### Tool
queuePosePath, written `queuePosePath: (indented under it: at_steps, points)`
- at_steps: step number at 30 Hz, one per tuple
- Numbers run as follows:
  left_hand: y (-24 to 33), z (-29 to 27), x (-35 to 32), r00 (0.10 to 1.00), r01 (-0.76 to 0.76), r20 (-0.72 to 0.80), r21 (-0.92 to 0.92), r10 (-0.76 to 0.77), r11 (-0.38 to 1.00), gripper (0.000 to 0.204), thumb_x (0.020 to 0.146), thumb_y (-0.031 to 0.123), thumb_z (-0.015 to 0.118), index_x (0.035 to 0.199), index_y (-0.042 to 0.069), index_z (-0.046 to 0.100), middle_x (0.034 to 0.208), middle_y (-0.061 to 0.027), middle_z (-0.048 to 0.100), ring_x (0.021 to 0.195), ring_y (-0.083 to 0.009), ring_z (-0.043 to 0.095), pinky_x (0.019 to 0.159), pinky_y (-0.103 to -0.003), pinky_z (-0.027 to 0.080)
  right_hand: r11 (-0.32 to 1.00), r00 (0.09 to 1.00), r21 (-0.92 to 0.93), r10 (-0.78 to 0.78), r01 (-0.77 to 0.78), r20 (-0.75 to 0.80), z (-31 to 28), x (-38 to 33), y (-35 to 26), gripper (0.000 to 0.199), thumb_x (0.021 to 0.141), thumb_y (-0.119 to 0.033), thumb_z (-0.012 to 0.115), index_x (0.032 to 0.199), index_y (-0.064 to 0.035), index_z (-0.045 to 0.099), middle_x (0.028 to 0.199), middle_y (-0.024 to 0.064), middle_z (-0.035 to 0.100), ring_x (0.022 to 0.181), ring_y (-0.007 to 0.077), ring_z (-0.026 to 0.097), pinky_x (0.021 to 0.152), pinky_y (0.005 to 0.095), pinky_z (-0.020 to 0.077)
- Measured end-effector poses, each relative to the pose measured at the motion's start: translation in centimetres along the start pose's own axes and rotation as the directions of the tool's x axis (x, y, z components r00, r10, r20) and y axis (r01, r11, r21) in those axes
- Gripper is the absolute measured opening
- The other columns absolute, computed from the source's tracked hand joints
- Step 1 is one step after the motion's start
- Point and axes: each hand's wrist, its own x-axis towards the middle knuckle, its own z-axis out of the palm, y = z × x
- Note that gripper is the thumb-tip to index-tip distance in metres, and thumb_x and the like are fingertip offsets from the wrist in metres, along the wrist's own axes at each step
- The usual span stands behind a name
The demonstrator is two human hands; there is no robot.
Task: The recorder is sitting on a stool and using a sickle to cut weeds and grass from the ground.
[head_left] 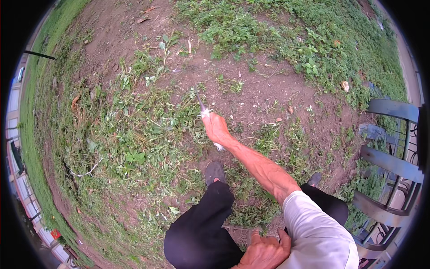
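Head cam: right hand (217, 127) outstretched, fingers gripping thin blade (200, 104) w/ handle; left hand (264, 251) curled on thigh.

You have one view only, from the left fisheye on your head, aimed steeply down past your chest at the ground (134, 134) in front of your feet. Your right hand (217, 127) sits near the centre at arm's length; your left hand (264, 251) lies close under the lens at the lower edge. Straight lines bend near the rim, as on the bench (389, 166) at right.
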Motion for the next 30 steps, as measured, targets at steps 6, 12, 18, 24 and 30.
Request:
queuePosePath:
  at_steps: [6,12,18,24,30]
  points:
    - [0.3,-0.7,0.7,0.999,-0.005,0.051,0.025,0.003,1.000,0.046,0.081,0.011,0.056,0.120,-0.014,0.054,0.063,-0.0108,0.061,0.058,-0.0268,0.062,0.076,-0.057,0.051,0.968,0.796,0.029,0.222,-0.249,-0.563,-13.4,11.7,8.4,0.036,0.098,-0.027,0.053,0.085,0.0058,0.062,0.079,0.0292,0.066,0.077,0.0446,0.068,0.064,0.0524,0.0491]
    - [0.2,-1.8,1.0,0.993,-0.017,0.116,0.011,0.016,1.000,0.048,0.081,0.012,0.057,0.120,-0.015,0.054,0.061,-0.0121,0.062,0.055,-0.0255,0.063,0.072,-0.054,0.053,0.991,0.999,-0.132,0.036,-0.037,-0.013,-4.5,-1.0,7.9,0.040,0.098,-0.032,0.052,0.085,0.0055,0.057,0.074,0.0320,0.061,0.077,0.0518,0.064,0.063,0.0560,0.0459]
    - [1.0,-1.1,1.8,0.989,-0.020,0.146,0.057,0.012,0.998,0.044,0.079,0.011,0.058,0.115,-0.013,0.058,0.064,-0.0142,0.063,0.057,-0.0253,0.064,0.068,-0.049,0.054,1.000,0.998,-0.027,0.007,-0.008,-0.054,-10.9,-2.8,5.6,0.042,0.101,-0.037,0.049,0.091,0.0031,0.055,0.068,0.0236,0.061,0.062,0.0367,0.064,0.055,0.0506,0.0454]
    - [1.6,-1.1,3.2,0.991,-0.011,0.136,0.141,-0.008,0.990,0.036,0.077,0.011,0.060,0.106,-0.010,0.064,0.067,-0.0129,0.065,0.056,-0.0238,0.064,0.063,-0.043,0.052,0.934,0.845,-0.070,0.284,-0.351,-0.453,-26.3,13.7,10.8,0.050,0.099,-0.041,0.049,0.078,0.0026,0.063,0.067,0.0189,0.065,0.064,0.0308,0.069,0.056,0.0484,0.0495]
    - [2.5,-1.3,4.0,0.983,-0.041,0.183,0.185,0.006,0.982,0.038,0.078,0.012,0.061,0.110,-0.009,0.064,0.063,-0.0097,0.064,0.055,-0.0203,0.063,0.062,-0.042,0.052,0.930,0.911,-0.160,0.271,-0.332,-0.311,-12.7,-3.3,14.5,0.043,0.100,-0.032,0.049,0.091,0.0085,0.058,0.083,0.0354,0.064,0.081,0.0532,0.064,0.073,0.0585,0.0502]
